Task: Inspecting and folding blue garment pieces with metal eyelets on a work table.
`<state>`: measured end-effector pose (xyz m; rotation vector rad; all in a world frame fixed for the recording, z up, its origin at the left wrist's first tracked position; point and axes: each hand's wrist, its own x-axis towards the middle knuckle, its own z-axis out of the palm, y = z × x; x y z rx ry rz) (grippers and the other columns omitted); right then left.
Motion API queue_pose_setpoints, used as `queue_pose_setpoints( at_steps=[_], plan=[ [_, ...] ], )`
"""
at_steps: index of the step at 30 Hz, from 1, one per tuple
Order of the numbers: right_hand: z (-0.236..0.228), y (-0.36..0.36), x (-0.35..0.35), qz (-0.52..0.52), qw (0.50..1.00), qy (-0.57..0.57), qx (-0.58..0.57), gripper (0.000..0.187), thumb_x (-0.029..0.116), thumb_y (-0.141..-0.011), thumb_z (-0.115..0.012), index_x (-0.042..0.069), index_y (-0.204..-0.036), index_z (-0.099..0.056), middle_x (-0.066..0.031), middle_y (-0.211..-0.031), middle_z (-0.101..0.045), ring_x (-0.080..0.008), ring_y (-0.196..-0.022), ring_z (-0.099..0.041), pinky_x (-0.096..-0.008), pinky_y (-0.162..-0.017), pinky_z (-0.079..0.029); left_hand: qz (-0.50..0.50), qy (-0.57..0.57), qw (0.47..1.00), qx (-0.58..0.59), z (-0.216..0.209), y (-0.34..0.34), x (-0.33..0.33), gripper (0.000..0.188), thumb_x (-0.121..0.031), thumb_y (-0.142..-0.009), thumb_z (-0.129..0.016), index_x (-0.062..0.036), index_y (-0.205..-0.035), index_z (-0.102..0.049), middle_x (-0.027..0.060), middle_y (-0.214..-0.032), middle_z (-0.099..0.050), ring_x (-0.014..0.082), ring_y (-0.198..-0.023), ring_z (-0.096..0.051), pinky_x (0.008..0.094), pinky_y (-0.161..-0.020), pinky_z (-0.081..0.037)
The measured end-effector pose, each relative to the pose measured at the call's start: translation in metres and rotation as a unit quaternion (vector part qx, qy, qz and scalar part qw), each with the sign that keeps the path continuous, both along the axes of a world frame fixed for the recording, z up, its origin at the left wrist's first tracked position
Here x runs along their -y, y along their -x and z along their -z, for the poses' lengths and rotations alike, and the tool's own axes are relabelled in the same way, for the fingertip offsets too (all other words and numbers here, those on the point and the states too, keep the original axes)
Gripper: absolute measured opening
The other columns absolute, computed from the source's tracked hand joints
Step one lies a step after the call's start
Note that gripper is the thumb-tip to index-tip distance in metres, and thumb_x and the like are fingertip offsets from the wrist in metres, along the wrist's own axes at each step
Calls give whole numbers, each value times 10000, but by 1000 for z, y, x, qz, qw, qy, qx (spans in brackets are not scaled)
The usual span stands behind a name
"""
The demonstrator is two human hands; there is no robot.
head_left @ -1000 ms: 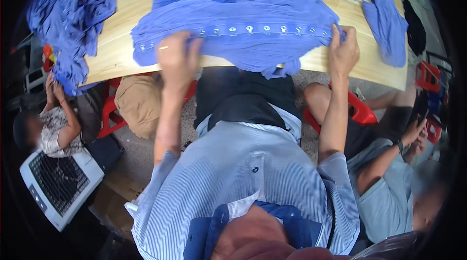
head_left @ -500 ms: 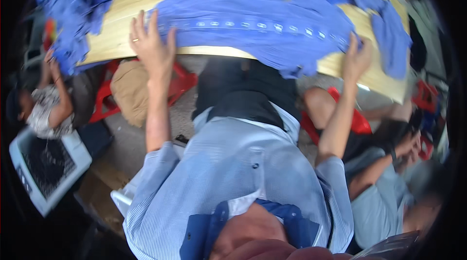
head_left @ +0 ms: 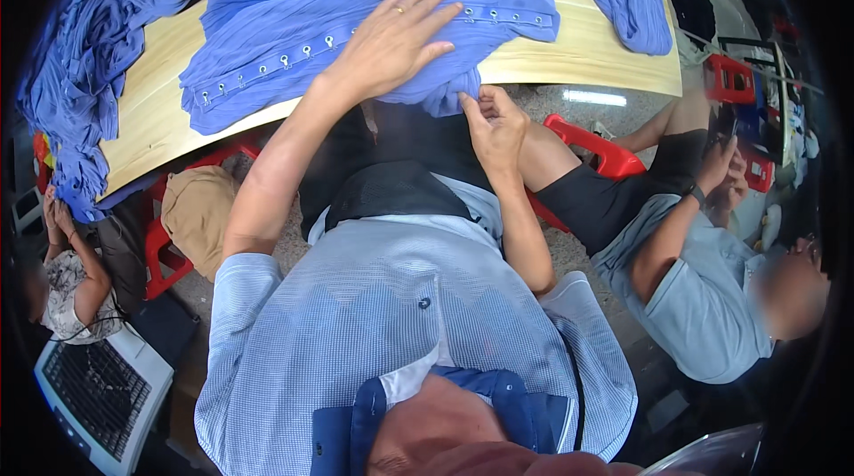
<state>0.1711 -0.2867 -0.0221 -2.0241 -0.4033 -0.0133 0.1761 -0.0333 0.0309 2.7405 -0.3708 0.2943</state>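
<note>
A blue crinkled garment (head_left: 267,36) lies spread along the near edge of the table, with a row of metal hook fasteners running across it. Flat on top of it rests my left hand (head_left: 391,44), its fingers stretched out over the middle of the hook row. At the table's front edge my right hand (head_left: 496,125) pinches a fold of the garment that hangs over, thumb against fingers. The hooks under my left hand are hidden.
More blue garments (head_left: 76,58) are heaped on the wooden table (head_left: 587,49), at left, back and right. Red stools (head_left: 596,149) stand below. A person (head_left: 685,271) sits at right, another (head_left: 76,289) at left. A pale crate (head_left: 107,387) is at lower left.
My left hand has moved right, from the garment's left end onto its middle. My right hand has come left and nearer, from the right end to the front fold.
</note>
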Motion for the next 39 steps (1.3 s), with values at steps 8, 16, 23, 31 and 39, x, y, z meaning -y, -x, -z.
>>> queue_pose_setpoints(
  at_steps=[8,16,23,31,39],
  plan=[
    [-58,14,141,-6,901,-379,-213,346,109,-754,-687,-32,-1070,-691,-139,-1227,-692,-253,-1094,-676,-399,-1074,-497,-45,-45,997,41,14,-12,-14,622,-468,-1114,-616,-126,-1629,-547,183,-1683,-518,376,-1567,-460,487,-1296,-368],
    [-138,47,77,200,911,-342,111,424,101,-791,-640,-62,-1182,-616,-204,-1067,-697,-281,-958,-672,-395,-894,-536,-59,-51,996,54,17,-10,-14,679,-526,-1080,-643,-124,-1620,-552,183,-1679,-518,379,-1569,-453,505,-1287,-376],
    [-115,41,22,104,898,-101,416,439,321,-1076,-746,15,-1209,-460,-274,-1205,-685,-351,-1102,-666,-450,-908,-541,-83,34,974,207,-18,48,-29,416,-252,-926,-873,-74,-1290,-777,137,-1362,-742,346,-1349,-663,492,-1137,-525],
    [-110,-20,20,183,866,-260,386,338,302,-1084,-767,60,-1106,-533,-77,-1080,-623,-196,-995,-603,-349,-923,-503,-440,-49,891,99,22,209,-118,613,-407,-985,-818,-33,-1448,-673,227,-1515,-623,434,-1464,-518,559,-1225,-385],
    [-151,-78,2,129,822,-260,490,279,119,-998,-801,38,-1045,-538,-121,-1107,-650,-204,-1026,-619,-367,-939,-504,-405,-106,908,16,3,214,-175,676,-498,-1025,-736,-91,-1551,-621,240,-1655,-524,434,-1562,-445,618,-1252,-344]
  ],
)
